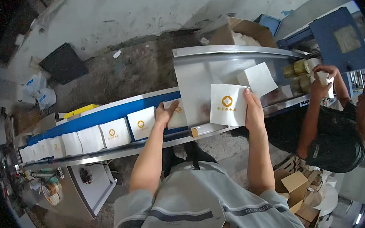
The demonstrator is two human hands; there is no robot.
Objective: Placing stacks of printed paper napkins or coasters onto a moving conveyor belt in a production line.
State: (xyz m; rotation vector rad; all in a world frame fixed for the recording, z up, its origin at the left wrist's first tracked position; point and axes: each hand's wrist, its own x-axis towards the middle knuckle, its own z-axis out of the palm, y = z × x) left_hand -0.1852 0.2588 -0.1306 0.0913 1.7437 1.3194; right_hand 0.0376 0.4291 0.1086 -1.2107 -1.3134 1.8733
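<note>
In my right hand is a white square napkin stack with a gold emblem, tilted up over the front edge of the metal tray. Thumb and fingers close on its right side. My left hand grips another napkin stack at the right end of the blue conveyor belt; part of that stack is covered by my fingers. Leftward along the belt stands a row of several similar stacks, some with the gold emblem showing. One more white stack lies on the tray behind my right hand.
At the right, a co-worker handles a white item beside yellowish wrapped packs and a blue machine. An open carton stands behind the tray. More cardboard boxes sit at lower right. A metal rail edges the belt.
</note>
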